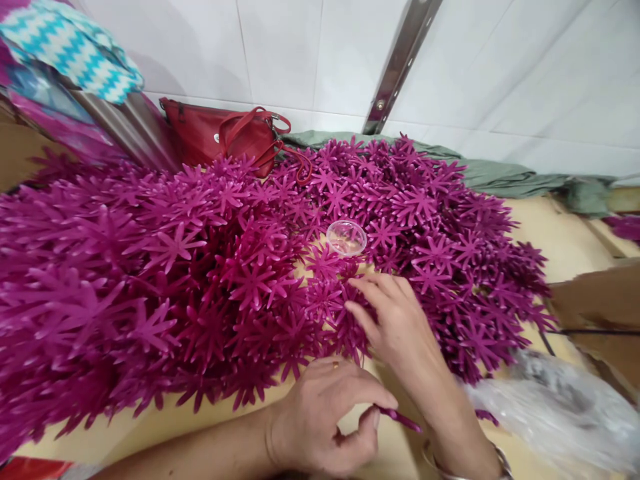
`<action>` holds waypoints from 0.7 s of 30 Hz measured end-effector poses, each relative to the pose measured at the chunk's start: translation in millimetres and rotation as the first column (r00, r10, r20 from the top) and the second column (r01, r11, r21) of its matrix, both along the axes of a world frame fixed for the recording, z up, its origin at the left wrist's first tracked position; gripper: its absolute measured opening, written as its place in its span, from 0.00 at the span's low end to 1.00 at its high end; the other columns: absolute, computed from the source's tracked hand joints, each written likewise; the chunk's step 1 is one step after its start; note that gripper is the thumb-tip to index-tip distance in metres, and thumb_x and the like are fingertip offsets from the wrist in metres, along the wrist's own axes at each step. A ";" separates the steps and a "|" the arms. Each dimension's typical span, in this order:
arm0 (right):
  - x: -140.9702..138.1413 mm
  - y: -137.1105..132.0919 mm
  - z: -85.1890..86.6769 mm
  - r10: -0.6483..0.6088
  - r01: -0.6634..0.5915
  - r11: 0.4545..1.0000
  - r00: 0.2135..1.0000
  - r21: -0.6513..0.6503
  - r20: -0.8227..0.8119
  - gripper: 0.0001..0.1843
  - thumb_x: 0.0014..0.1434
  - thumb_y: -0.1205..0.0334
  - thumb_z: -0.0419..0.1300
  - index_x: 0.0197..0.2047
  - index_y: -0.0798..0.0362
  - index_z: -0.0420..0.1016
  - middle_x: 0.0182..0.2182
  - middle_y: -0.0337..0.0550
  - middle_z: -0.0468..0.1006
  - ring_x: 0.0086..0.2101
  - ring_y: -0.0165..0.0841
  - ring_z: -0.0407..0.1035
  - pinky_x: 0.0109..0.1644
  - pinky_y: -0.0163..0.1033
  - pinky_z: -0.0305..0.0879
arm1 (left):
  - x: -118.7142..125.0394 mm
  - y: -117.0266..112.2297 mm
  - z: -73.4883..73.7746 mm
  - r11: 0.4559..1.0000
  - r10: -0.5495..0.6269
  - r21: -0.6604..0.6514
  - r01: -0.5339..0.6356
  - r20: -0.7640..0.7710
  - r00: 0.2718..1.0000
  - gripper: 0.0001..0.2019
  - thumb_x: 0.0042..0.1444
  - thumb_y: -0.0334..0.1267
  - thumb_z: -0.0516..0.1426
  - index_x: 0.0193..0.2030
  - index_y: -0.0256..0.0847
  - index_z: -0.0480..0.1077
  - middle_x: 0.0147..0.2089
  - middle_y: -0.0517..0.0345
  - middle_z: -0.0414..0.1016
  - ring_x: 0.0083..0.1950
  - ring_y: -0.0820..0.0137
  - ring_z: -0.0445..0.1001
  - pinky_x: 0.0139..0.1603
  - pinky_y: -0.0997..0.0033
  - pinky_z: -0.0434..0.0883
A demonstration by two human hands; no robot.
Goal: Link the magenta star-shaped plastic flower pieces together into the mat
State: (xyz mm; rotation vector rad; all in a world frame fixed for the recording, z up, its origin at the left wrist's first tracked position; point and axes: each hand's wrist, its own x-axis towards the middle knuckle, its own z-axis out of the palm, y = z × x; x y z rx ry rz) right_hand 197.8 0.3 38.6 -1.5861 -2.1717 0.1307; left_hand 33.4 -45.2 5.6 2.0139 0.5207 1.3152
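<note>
Grip of the left hand [327, 408]: closed in a pinch on a narrow purple piece [401, 419], held near, at the counter's [540, 233] near side; right hand [397, 323] lies farther off and to the right, fingertips at the purple star-shaped pieces [325, 299], whether grasping or merely touching cannot be told; clear round plastic dish [346, 239] sits just beyond, amid the heaped stars; in my judgement, good handling calls for a light pinch, one star singled out without dragging its neighbours, and the dish left unknocked.
</note>
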 end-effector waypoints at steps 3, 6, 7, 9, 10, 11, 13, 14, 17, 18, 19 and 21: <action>-3.4 2.4 -4.9 0.038 -0.035 0.998 0.997 -0.052 0.067 0.17 0.62 0.68 0.68 0.55 0.57 0.78 0.52 0.55 0.77 0.53 0.51 0.67 0.60 0.60 0.69 | -0.2 0.6 0.1 1.000 0.010 0.000 -0.010 0.004 1.000 0.16 0.55 0.25 0.57 0.50 0.39 0.68 0.36 0.53 0.83 0.34 0.68 0.81 0.40 0.70 0.76; -3.4 0.7 -6.2 0.039 -0.037 0.998 0.998 -0.052 0.046 0.10 0.62 0.69 0.67 0.48 0.55 0.79 0.52 0.53 0.77 0.53 0.50 0.68 0.59 0.59 0.70 | -0.5 1.6 1.1 1.000 0.027 0.003 -0.028 0.011 1.000 0.16 0.55 0.25 0.57 0.50 0.40 0.68 0.35 0.54 0.82 0.34 0.69 0.81 0.39 0.71 0.76; -3.0 -0.1 -6.9 0.044 -0.042 0.997 0.998 -0.061 0.038 0.11 0.62 0.68 0.68 0.48 0.54 0.78 0.52 0.53 0.77 0.54 0.50 0.69 0.59 0.59 0.70 | -0.5 1.8 1.4 0.999 0.035 0.005 -0.035 0.009 0.999 0.16 0.55 0.25 0.57 0.50 0.40 0.69 0.35 0.55 0.82 0.33 0.69 0.80 0.39 0.71 0.75; -2.2 -1.4 -9.8 0.052 -0.049 0.994 0.998 -0.098 0.029 0.20 0.59 0.68 0.70 0.55 0.55 0.75 0.54 0.54 0.77 0.54 0.51 0.70 0.58 0.60 0.72 | -0.5 1.8 1.8 0.999 0.043 0.004 -0.043 0.003 0.999 0.16 0.55 0.25 0.57 0.49 0.39 0.69 0.34 0.55 0.82 0.33 0.69 0.80 0.38 0.72 0.75; -1.9 -1.8 -11.9 0.051 -0.048 0.992 0.998 -0.116 0.025 0.26 0.58 0.68 0.71 0.59 0.55 0.73 0.55 0.55 0.77 0.55 0.51 0.70 0.57 0.61 0.72 | -0.4 1.7 1.9 0.999 0.045 0.001 -0.045 -0.001 0.999 0.16 0.54 0.25 0.57 0.50 0.39 0.69 0.35 0.55 0.82 0.33 0.69 0.80 0.38 0.72 0.75; -1.4 -2.2 -14.0 0.049 -0.046 0.991 0.999 -0.128 0.018 0.29 0.57 0.68 0.71 0.61 0.55 0.72 0.55 0.55 0.77 0.55 0.52 0.71 0.57 0.61 0.72 | -0.2 1.5 2.0 0.999 0.047 -0.004 -0.047 -0.001 0.999 0.16 0.54 0.25 0.57 0.50 0.39 0.69 0.35 0.55 0.82 0.34 0.69 0.81 0.39 0.72 0.75; 0.2 -3.2 -16.9 0.039 -0.040 0.991 0.999 -0.124 -0.007 0.28 0.59 0.68 0.70 0.62 0.53 0.71 0.56 0.56 0.76 0.56 0.52 0.71 0.58 0.62 0.72 | 0.0 1.4 2.4 0.998 0.055 -0.011 -0.055 0.004 0.998 0.17 0.54 0.25 0.57 0.50 0.40 0.70 0.36 0.55 0.82 0.35 0.69 0.81 0.40 0.72 0.76; 1.7 -4.0 -17.0 0.033 -0.036 0.993 0.999 -0.111 -0.024 0.26 0.60 0.66 0.69 0.61 0.53 0.72 0.57 0.56 0.75 0.57 0.52 0.70 0.60 0.62 0.71 | 0.1 1.4 2.7 0.998 0.059 -0.012 -0.059 0.008 0.998 0.17 0.55 0.25 0.56 0.50 0.40 0.70 0.36 0.56 0.83 0.35 0.69 0.81 0.40 0.72 0.76; 8.2 -7.4 -9.2 0.026 -0.030 0.996 0.998 -0.080 -0.050 0.26 0.64 0.64 0.65 0.64 0.50 0.69 0.61 0.55 0.72 0.61 0.51 0.67 0.65 0.63 0.67 | 0.3 2.0 4.0 0.998 0.069 -0.017 -0.069 0.019 0.997 0.17 0.55 0.25 0.57 0.51 0.41 0.70 0.36 0.56 0.83 0.35 0.69 0.81 0.40 0.72 0.76; 10.6 -8.9 -3.9 0.038 -0.042 0.995 0.998 -0.086 -0.050 0.26 0.65 0.65 0.63 0.66 0.50 0.68 0.63 0.55 0.70 0.63 0.50 0.65 0.66 0.62 0.66 | 0.5 2.2 4.4 0.997 0.070 -0.020 -0.070 0.021 0.997 0.17 0.55 0.25 0.57 0.51 0.41 0.70 0.36 0.56 0.83 0.35 0.69 0.81 0.39 0.72 0.76; 12.9 -10.3 2.5 0.058 -0.063 0.993 0.997 -0.099 -0.052 0.27 0.66 0.66 0.60 0.67 0.49 0.66 0.65 0.54 0.68 0.64 0.49 0.64 0.67 0.61 0.66 | 0.6 2.3 4.7 0.997 0.073 -0.024 -0.072 0.023 0.997 0.17 0.55 0.25 0.57 0.51 0.41 0.70 0.36 0.56 0.83 0.35 0.69 0.81 0.39 0.73 0.77; 16.8 -12.8 17.8 0.094 -0.103 0.989 0.992 -0.110 -0.079 0.27 0.68 0.68 0.57 0.69 0.47 0.64 0.67 0.53 0.66 0.65 0.47 0.64 0.68 0.58 0.66 | 0.8 2.4 5.0 0.996 0.081 -0.026 -0.081 0.025 0.996 0.17 0.54 0.25 0.57 0.50 0.41 0.70 0.36 0.56 0.83 0.34 0.69 0.81 0.39 0.73 0.77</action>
